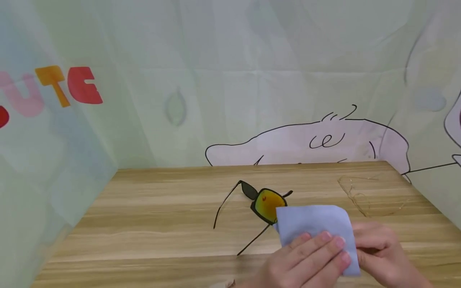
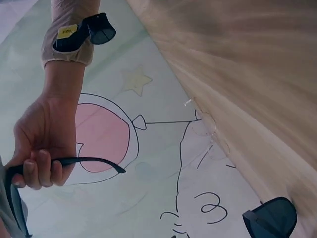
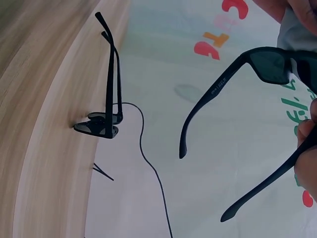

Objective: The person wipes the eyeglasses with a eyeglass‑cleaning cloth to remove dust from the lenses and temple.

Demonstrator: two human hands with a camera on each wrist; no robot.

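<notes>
In the head view my left hand lies over a pale blue-grey cloth, fingers pressing it onto a pair of black sunglasses. One orange mirrored lens of this pair sticks out past the cloth; the other is covered. My right hand is at the cloth's right edge. The left wrist view shows its fingers curled round a dark temple arm of the sunglasses. Both arms, one a long temple, appear in the right wrist view, with cloth at the back of the lens. My left thumb is hidden.
A second pair of black sunglasses rests on the wooden table, arms pointing towards me, just behind the held pair. At the right back lies a thin gold wire frame, like spectacles. A printed cloth wall encloses the table.
</notes>
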